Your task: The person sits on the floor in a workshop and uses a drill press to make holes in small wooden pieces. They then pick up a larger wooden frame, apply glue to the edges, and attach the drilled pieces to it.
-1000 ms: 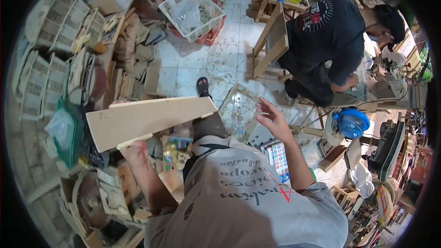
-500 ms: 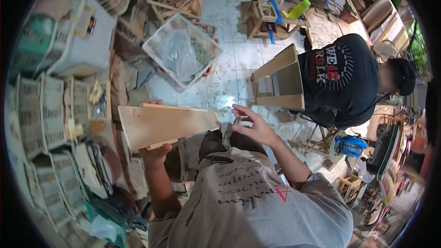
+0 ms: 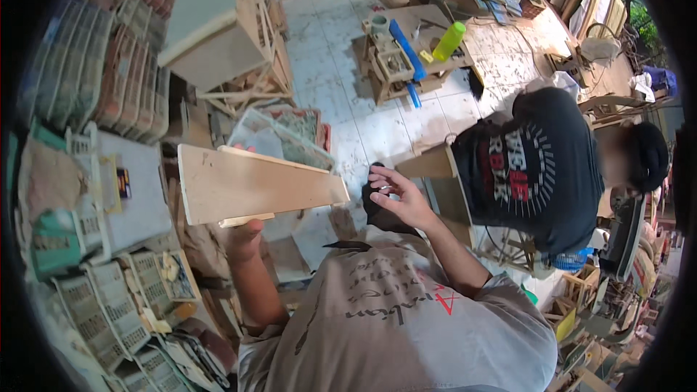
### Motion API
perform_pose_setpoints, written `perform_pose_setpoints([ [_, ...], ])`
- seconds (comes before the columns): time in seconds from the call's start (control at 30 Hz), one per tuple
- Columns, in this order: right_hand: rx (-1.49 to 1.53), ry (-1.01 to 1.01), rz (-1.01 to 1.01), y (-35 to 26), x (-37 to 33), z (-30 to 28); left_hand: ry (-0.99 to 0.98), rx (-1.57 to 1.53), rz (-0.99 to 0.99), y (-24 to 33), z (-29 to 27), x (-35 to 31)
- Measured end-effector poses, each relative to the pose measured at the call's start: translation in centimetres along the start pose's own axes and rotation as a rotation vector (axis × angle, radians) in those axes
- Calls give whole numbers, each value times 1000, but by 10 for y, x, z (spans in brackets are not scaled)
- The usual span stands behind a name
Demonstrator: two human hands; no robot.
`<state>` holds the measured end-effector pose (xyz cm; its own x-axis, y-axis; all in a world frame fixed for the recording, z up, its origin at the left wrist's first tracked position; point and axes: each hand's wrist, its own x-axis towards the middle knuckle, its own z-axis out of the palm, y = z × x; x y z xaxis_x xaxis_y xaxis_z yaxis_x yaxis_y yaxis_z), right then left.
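Note:
My left hand [image 3: 245, 236] grips a tapered wooden panel [image 3: 254, 185] from below. Its thumb shows at the near edge and some fingertips at the far edge; the rest of the hand is hidden under the board. Narrow wooden strips run along both long edges, and the wide end lies to the left. Just right of the narrow end, my right hand [image 3: 399, 199] hovers with fingers bent and apart, not touching the panel. Something small and shiny, perhaps a ring, shows on its fingers. I make out nothing held there.
A co-worker in a black shirt [image 3: 530, 174] sits at right beside a wooden frame piece [image 3: 465, 199]. Ahead stands a low wooden table [image 3: 428, 25] with a green bottle [image 3: 449, 41]. A plastic basket [image 3: 254, 122] lies beyond the panel. Stacked crates [image 3: 94, 305] line the left.
The view has swung to the right, bringing a cabinet and stacked crates into sight at the upper left. My left hand keeps the panel, and my right hand stays beside its narrow end.

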<state>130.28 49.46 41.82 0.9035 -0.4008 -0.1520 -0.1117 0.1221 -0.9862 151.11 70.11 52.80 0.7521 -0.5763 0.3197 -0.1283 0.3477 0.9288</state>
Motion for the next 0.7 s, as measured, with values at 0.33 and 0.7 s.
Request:
perform_pose_setpoints([
  [0.33, 35, 258, 16, -30, 175, -141, -3, -114, -120, -64, 81, 195],
  [0.7, 44, 642, 92, 38, 345, -281, -244, -443, -324, -186, 150, 435],
])
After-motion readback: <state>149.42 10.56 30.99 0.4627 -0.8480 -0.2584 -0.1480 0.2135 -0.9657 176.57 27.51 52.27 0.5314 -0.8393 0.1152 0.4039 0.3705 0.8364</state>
